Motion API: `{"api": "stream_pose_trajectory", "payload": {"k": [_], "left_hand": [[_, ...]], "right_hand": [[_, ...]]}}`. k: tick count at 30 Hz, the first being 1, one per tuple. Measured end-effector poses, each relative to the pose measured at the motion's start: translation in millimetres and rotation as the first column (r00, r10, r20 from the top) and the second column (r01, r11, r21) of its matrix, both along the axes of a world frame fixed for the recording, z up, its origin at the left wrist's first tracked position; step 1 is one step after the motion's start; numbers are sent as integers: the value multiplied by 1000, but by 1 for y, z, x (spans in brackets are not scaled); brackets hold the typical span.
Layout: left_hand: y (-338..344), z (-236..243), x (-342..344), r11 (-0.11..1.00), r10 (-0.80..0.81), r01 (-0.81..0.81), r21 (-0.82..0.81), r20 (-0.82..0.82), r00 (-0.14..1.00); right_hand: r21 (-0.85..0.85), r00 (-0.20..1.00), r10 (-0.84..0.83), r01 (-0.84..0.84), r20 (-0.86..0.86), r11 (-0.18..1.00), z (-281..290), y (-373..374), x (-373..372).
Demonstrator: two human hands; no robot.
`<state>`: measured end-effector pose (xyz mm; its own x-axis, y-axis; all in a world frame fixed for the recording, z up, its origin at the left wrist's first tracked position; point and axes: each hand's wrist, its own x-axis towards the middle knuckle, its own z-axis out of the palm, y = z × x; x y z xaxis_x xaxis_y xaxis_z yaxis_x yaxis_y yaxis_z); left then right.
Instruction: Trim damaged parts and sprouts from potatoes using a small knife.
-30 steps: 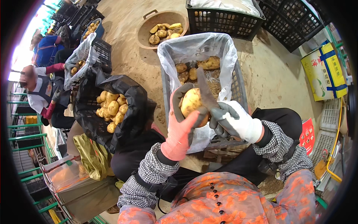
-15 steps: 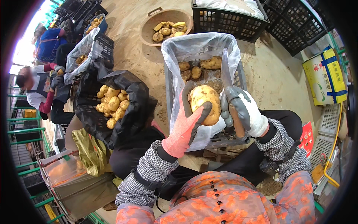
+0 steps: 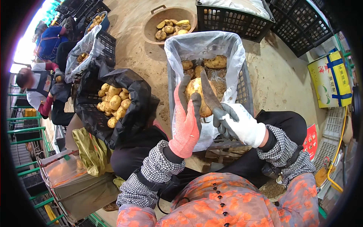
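Note:
A large yellow potato (image 3: 195,87) with soil on its skin is held by my left hand (image 3: 185,126), in a pink glove with dark grey fingers. Its fingers and thumb press on the potato's left and near sides. My right hand (image 3: 240,123), gloved in white and grey, is closed round a knife (image 3: 210,94); the handle is mostly hidden in the fist. The blade points up and left, lying across the potato's right side. Beneath both hands is a black crate (image 3: 245,85) with a clear plastic liner (image 3: 204,39), holding several soil-covered potatoes (image 3: 215,62).
Left of my knees, a crate lined with black plastic (image 3: 134,85) holds several cleaner potatoes (image 3: 115,102). A brown basin (image 3: 150,28) with potato pieces stands beyond. Black crates (image 3: 234,22) are at the far right, near a yellow box (image 3: 325,81). Two people work at left.
The knife has swung from upright beside the potato to slanting across it. My right hand has moved left, and my left hand has straightened its fingers along the potato, which sits slightly further left.

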<state>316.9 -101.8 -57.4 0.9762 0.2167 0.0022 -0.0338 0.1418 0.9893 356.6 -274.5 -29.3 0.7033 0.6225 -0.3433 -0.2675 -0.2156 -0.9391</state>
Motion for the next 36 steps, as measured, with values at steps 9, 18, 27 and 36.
{"api": "stream_pose_trajectory", "payload": {"k": [9, 18, 27, 36], "left_hand": [[4, 10, 15, 990, -24, 20, -140, -25, 999], [2, 19, 5, 854, -309, 218, -473, -122, 943], [8, 22, 3, 950, -286, 257, -176, -172, 943], [11, 20, 1, 951, -291, 275, -142, -103, 951]], "right_hand": [[227, 982, -13, 57, -190, 972, 3, -7, 2], [169, 952, -99, 153, -290, 974, -3, -15, 12], [-50, 986, 169, -169, -14, 984, 12, -19, 16], [278, 989, -30, 71, -146, 958, 2, -17, 13]]}}
